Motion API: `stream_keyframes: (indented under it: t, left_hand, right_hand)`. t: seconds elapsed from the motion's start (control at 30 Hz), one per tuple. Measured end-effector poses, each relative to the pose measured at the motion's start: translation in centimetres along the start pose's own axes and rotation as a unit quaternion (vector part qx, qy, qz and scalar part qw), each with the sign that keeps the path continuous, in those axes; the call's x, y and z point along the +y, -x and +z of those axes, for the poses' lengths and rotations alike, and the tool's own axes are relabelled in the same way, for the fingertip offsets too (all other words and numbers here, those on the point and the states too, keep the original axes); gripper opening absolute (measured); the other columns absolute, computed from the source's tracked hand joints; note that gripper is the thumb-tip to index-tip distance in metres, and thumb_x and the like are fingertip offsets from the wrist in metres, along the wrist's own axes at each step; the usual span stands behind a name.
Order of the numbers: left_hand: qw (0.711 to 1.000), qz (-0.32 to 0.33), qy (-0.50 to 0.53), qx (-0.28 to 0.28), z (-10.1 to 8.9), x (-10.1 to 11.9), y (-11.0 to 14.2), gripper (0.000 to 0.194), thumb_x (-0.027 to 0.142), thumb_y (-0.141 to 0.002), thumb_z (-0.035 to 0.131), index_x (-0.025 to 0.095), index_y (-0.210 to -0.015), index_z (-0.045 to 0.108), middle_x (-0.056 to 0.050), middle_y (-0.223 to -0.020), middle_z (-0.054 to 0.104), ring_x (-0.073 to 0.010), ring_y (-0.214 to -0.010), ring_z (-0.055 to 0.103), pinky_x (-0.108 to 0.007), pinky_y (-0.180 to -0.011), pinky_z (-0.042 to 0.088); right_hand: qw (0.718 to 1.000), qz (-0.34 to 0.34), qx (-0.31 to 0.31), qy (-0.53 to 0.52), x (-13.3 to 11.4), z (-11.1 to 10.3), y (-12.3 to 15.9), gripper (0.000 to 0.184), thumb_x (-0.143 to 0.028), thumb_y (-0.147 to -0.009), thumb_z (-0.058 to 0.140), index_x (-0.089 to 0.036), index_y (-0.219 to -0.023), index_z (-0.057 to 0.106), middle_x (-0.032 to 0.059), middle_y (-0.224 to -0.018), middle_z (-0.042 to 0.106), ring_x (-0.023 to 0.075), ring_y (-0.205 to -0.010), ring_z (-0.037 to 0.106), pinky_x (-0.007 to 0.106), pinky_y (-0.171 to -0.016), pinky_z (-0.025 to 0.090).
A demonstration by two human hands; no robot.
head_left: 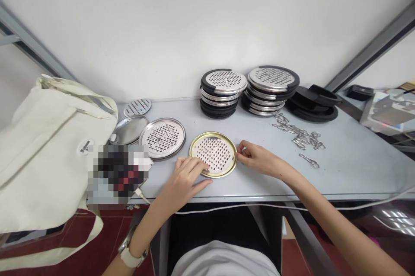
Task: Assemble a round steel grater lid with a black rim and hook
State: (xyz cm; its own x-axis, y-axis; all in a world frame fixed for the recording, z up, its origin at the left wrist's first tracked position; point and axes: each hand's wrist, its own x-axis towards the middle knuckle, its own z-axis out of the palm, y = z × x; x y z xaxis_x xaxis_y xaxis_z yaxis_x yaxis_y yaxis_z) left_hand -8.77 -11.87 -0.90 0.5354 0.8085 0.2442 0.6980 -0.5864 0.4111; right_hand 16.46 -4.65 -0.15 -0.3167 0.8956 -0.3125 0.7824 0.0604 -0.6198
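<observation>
A round perforated metal disc (pixel 214 150) with a gold-coloured rim lies flat near the front of the grey table. My left hand (pixel 189 176) rests over its front left edge, fingers stretched out and thumb apart. At the right rim, my right hand (pixel 254 157) has its fingers curled, with thumb and index finger pinching the edge. Left of this disc sits a short stack of silver perforated discs (pixel 162 137). Beside that are plain round metal pans (pixel 131 129) and a slotted oval-looking plate (pixel 138 107).
Two stacks of perforated discs with black rims, one left (pixel 223 90) and one right (pixel 272 90), stand by the wall. Black round parts (pixel 313 103) are beside them. Several wire clips (pixel 300 135) lie at right. A cream bag (pixel 55 137) and white cable (pixel 227 207) border the table.
</observation>
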Motion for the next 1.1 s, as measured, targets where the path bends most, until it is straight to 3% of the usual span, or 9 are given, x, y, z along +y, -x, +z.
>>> stream_keyframes:
  t: [0.1, 0.3, 0.47, 0.57, 0.67, 0.83, 1.0, 1.1]
  left_hand:
    - [1.000, 0.008, -0.029, 0.009, 0.4, 0.0, 0.2, 0.009, 0.026, -0.094, 0.050, 0.021, -0.099, 0.056, -0.002, -0.096, 0.059, -0.0174, -0.093, 0.051, -0.033, -0.085, 0.029]
    - [0.998, 0.008, -0.058, -0.014, -0.4, -0.7, 0.5, 0.015, 0.013, -0.095, 0.044, 0.020, -0.098, 0.056, -0.001, -0.094, 0.058, -0.0170, -0.089, 0.049, -0.033, -0.081, 0.029]
    - [0.997, -0.021, -0.081, 0.000, -1.1, -0.7, 0.7, 0.026, 0.002, -0.089, 0.040, 0.020, -0.100, 0.055, -0.005, -0.104, 0.056, -0.0193, -0.096, 0.048, -0.035, -0.085, 0.030]
    - [0.999, -0.017, -0.047, 0.003, -0.5, 0.8, 0.3, 0.026, 0.003, -0.086, 0.045, 0.020, -0.104, 0.054, -0.006, -0.114, 0.052, -0.0215, -0.104, 0.045, -0.037, -0.088, 0.030]
    - [0.999, 0.012, -0.035, -0.003, 0.9, 2.4, -0.5, 0.015, 0.014, -0.089, 0.050, 0.019, -0.103, 0.054, -0.005, -0.106, 0.055, -0.0203, -0.099, 0.047, -0.035, -0.085, 0.031]
    - [0.996, 0.042, -0.062, 0.045, 3.0, 2.6, -1.0, 0.011, 0.023, -0.095, 0.047, 0.017, -0.093, 0.055, -0.002, -0.087, 0.057, -0.0165, -0.083, 0.049, -0.033, -0.078, 0.031]
    - [0.991, 0.066, -0.065, 0.092, 3.6, 2.1, -0.3, 0.011, 0.014, -0.094, 0.047, 0.015, -0.097, 0.057, -0.003, -0.091, 0.060, -0.0149, -0.083, 0.051, -0.031, -0.076, 0.033]
    - [0.992, 0.077, -0.056, 0.085, 3.7, 2.0, 0.0, 0.012, 0.012, -0.094, 0.047, 0.015, -0.098, 0.057, -0.003, -0.092, 0.062, -0.0149, -0.086, 0.053, -0.030, -0.077, 0.034]
  right_hand:
    - [1.000, 0.015, -0.017, 0.013, -0.9, -0.6, -0.1, 0.021, -0.036, -0.079, 0.054, -0.021, -0.091, 0.044, 0.0008, -0.072, 0.061, 0.0136, -0.060, 0.051, 0.025, -0.055, 0.036]
    - [0.990, 0.031, -0.025, 0.132, -3.4, -0.2, 2.0, 0.027, -0.034, -0.080, 0.054, -0.018, -0.097, 0.043, 0.0047, -0.077, 0.061, 0.0158, -0.060, 0.052, 0.026, -0.054, 0.034]
    - [0.994, -0.055, -0.031, 0.094, -3.2, -0.6, 2.5, 0.021, -0.033, -0.079, 0.059, -0.020, -0.089, 0.046, 0.0012, -0.076, 0.058, 0.0139, -0.063, 0.052, 0.024, -0.057, 0.036]
    - [0.990, -0.105, -0.094, 0.031, -2.8, -1.3, 1.5, 0.018, -0.032, -0.078, 0.061, -0.020, -0.083, 0.048, -0.0019, -0.071, 0.055, 0.0120, -0.062, 0.050, 0.023, -0.056, 0.038]
    - [0.980, -0.128, -0.154, 0.006, -2.6, -1.6, 0.5, 0.019, -0.033, -0.076, 0.064, -0.020, -0.079, 0.050, -0.0036, -0.067, 0.053, 0.0104, -0.060, 0.047, 0.021, -0.054, 0.037]
    - [0.979, -0.132, -0.153, 0.030, -2.5, -1.3, -0.1, 0.019, -0.033, -0.077, 0.064, -0.019, -0.075, 0.051, -0.0040, -0.066, 0.054, 0.0097, -0.059, 0.045, 0.022, -0.052, 0.033]
    - [0.978, -0.148, -0.145, 0.035, -2.3, -1.1, -0.2, 0.023, -0.036, -0.077, 0.065, -0.019, -0.073, 0.049, -0.0042, -0.065, 0.054, 0.0095, -0.058, 0.043, 0.021, -0.051, 0.031]
    - [0.975, -0.162, -0.143, 0.052, -2.4, -1.1, -0.2, 0.022, -0.036, -0.079, 0.063, -0.019, -0.074, 0.049, -0.0042, -0.064, 0.053, 0.0094, -0.057, 0.041, 0.021, -0.051, 0.030]
